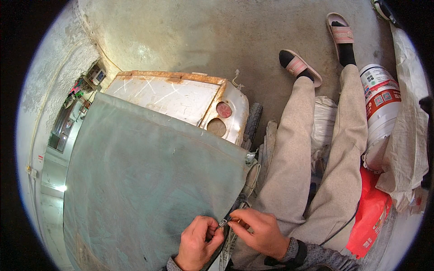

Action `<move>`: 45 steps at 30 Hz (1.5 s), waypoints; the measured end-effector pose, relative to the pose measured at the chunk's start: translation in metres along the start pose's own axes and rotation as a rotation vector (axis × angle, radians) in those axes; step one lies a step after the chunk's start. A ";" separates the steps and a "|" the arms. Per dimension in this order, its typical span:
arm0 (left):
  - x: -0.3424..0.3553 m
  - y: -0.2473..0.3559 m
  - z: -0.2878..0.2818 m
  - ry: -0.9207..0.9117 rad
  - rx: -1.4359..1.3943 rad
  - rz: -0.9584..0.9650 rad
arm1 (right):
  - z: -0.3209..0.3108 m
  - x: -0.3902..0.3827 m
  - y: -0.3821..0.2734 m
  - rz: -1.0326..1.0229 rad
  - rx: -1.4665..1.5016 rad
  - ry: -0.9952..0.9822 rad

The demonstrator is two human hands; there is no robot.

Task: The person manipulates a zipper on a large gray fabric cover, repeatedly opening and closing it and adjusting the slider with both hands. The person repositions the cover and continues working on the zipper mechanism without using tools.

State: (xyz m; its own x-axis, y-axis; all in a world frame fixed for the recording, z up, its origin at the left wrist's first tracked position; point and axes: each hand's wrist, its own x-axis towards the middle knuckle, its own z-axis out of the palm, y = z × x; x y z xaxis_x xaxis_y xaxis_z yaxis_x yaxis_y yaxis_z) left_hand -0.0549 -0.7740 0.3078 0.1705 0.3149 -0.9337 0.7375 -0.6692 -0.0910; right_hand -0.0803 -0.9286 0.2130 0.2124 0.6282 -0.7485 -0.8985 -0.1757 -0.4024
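Near the lower edge, my left hand (199, 241) and my right hand (260, 230) come together with their fingertips pinched. Between them is a small silver metal piece (223, 222) with a dark end; its exact kind is too small to make out. Both hands are closed on it, the left from the left side and the right from the right. A worn green-grey cover (153, 180) spreads just left of the hands. Thin rods or cables (226, 248) run below the fingers, partly hidden by them.
Beyond the cover stands a rusty white metal body (167, 92) with a round red light (224, 109). My outstretched legs (294, 158) lie to the right, in pink slippers (341, 34). White buckets (379, 97), a red bag (368, 217) and a pale woven sack (409, 131) line the right side.
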 end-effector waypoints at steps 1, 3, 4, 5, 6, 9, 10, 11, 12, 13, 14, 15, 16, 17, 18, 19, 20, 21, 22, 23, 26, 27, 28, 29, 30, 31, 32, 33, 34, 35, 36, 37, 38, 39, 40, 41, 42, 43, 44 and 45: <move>-0.001 0.000 0.001 0.011 0.011 0.007 | -0.001 0.001 -0.001 -0.022 -0.037 -0.004; -0.001 0.000 0.002 0.033 0.031 0.007 | -0.001 0.002 -0.001 -0.051 -0.085 -0.012; -0.002 0.000 0.003 0.043 0.041 -0.001 | -0.001 0.002 -0.001 -0.064 -0.106 -0.019; -0.003 -0.001 0.004 0.052 0.052 -0.010 | 0.000 0.002 -0.001 -0.084 -0.120 -0.023; -0.004 -0.001 0.005 0.063 0.050 -0.007 | 0.001 0.003 0.000 -0.101 -0.133 -0.029; -0.005 -0.003 0.006 0.081 0.055 0.018 | 0.003 0.004 0.004 -0.193 -0.169 -0.013; -0.005 -0.004 0.006 0.080 0.065 0.037 | 0.004 0.005 0.006 -0.228 -0.177 0.006; -0.005 -0.004 0.006 0.079 0.075 0.056 | 0.004 0.005 0.006 -0.232 -0.176 -0.002; -0.005 -0.005 0.007 0.082 0.074 0.055 | 0.005 0.005 0.006 -0.231 -0.171 -0.001; -0.005 -0.005 0.007 0.084 0.074 0.053 | 0.005 0.004 0.005 -0.242 -0.160 0.013; -0.006 -0.004 0.007 0.086 0.074 0.050 | 0.005 0.004 0.005 -0.264 -0.164 0.002; -0.006 -0.004 0.007 0.085 0.076 0.064 | 0.004 0.003 0.004 -0.297 -0.165 0.004; -0.005 -0.004 0.007 0.084 0.078 0.079 | 0.003 0.002 0.002 -0.327 -0.185 -0.009; -0.005 -0.004 0.007 0.085 0.079 0.095 | 0.003 0.002 0.001 -0.299 -0.153 0.001; -0.005 -0.004 0.007 0.080 0.077 0.100 | 0.004 0.001 -0.001 -0.268 -0.140 -0.004; -0.004 -0.004 0.007 0.076 0.076 0.106 | 0.005 0.000 -0.002 -0.236 -0.130 -0.016; -0.004 -0.004 0.006 0.073 0.076 0.111 | 0.006 0.000 -0.003 -0.198 -0.087 -0.005; -0.004 -0.003 0.006 0.068 0.066 0.104 | 0.007 0.001 -0.003 -0.159 -0.047 0.001; -0.005 -0.003 0.006 0.062 0.055 0.097 | 0.007 0.001 -0.003 -0.120 -0.008 0.006; -0.005 -0.003 0.006 0.057 0.044 0.090 | 0.007 0.001 -0.003 -0.099 -0.002 -0.003; -0.006 -0.003 0.005 0.032 0.052 0.091 | 0.006 0.003 -0.003 -0.066 -0.015 -0.035; -0.006 -0.003 0.005 0.021 0.042 0.074 | 0.006 0.004 -0.003 -0.075 -0.043 -0.048; -0.007 -0.003 0.005 0.011 0.033 0.057 | 0.006 0.005 -0.003 -0.081 -0.070 -0.067; -0.007 -0.003 0.004 0.001 0.024 0.040 | 0.005 0.006 -0.003 -0.099 -0.089 -0.066; -0.007 -0.003 0.004 0.000 0.022 0.050 | 0.005 0.007 -0.002 -0.113 -0.105 -0.072; -0.007 -0.004 0.004 -0.001 0.021 0.059 | 0.006 0.008 -0.002 -0.120 -0.124 -0.085; -0.007 -0.004 0.004 -0.002 0.019 0.070 | 0.005 0.009 -0.001 -0.169 -0.184 -0.087; -0.006 -0.004 0.003 -0.004 0.031 0.088 | 0.004 0.009 0.000 -0.211 -0.245 -0.096; -0.006 -0.005 0.003 -0.005 0.044 0.107 | 0.004 0.009 0.001 -0.252 -0.312 -0.102; -0.005 -0.005 0.003 -0.006 0.056 0.127 | 0.005 0.009 0.002 -0.285 -0.315 -0.080; -0.005 -0.005 0.002 -0.011 0.061 0.124 | 0.005 0.009 0.002 -0.319 -0.324 -0.056; -0.005 -0.005 0.002 -0.016 0.066 0.120 | 0.005 0.009 0.003 -0.353 -0.327 -0.026; -0.006 -0.005 0.001 -0.021 0.072 0.115 | 0.006 0.008 0.004 -0.361 -0.332 -0.025; -0.005 -0.004 0.001 -0.013 0.071 0.126 | 0.006 0.008 0.004 -0.370 -0.334 -0.018; -0.005 -0.004 0.002 -0.006 0.070 0.137 | 0.006 0.008 0.004 -0.376 -0.333 -0.009; -0.005 -0.004 0.002 0.002 0.068 0.148 | 0.005 0.007 0.005 -0.372 -0.330 -0.013; -0.005 -0.004 0.002 0.003 0.066 0.146 | 0.005 0.006 0.004 -0.366 -0.323 -0.017; -0.005 -0.004 0.002 0.003 0.063 0.143 | 0.005 0.006 0.004 -0.356 -0.314 -0.018; -0.006 -0.004 0.002 0.003 0.062 0.139 | 0.005 0.006 0.004 -0.355 -0.306 -0.011; -0.006 -0.004 0.002 0.005 0.064 0.139 | 0.006 0.006 0.004 -0.351 -0.296 -0.002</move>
State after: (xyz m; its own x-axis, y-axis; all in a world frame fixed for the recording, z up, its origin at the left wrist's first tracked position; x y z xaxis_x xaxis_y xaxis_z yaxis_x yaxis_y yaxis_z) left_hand -0.0601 -0.7742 0.3130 0.2715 0.2189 -0.9372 0.6633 -0.7481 0.0174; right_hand -0.0849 -0.9211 0.2104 0.4831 0.6900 -0.5390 -0.6235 -0.1610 -0.7650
